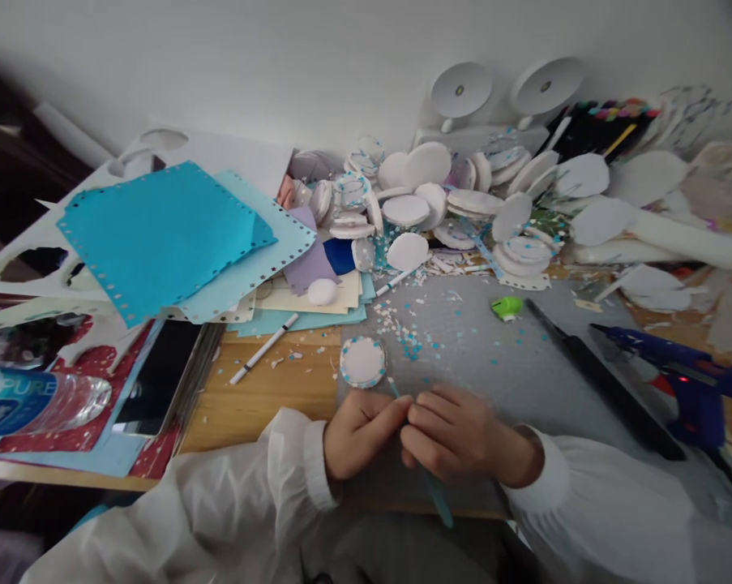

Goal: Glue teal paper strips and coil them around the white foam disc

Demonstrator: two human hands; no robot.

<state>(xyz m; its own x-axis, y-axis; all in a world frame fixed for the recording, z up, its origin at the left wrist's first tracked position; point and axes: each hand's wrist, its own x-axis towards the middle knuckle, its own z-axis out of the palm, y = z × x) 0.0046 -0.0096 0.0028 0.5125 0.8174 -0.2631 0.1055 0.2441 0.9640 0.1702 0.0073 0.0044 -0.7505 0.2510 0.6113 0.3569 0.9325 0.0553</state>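
A narrow light-blue strip (437, 495) runs slantwise between my hands near the table's front edge, its lower end hanging toward me. My left hand (362, 434) pinches it near the upper end with thumb and fingers closed. Curled around the middle of the same strip is my right hand (456, 434), its fingers touching those of the left. Just beyond my left hand lies a round white disc (363, 362) edged with blue dots. Small blue and white confetti bits (411, 337) are scattered past the disc on the grey mat (468, 365).
White discs (405, 209) are heaped along the wall. At right lie a black stick-like tool (609, 381) and a blue glue gun (682, 369) with a red light. A green gadget (507, 307) sits nearby. Blue sheets (171, 235), a phone (159, 377) and a water bottle (37, 400) occupy the left.
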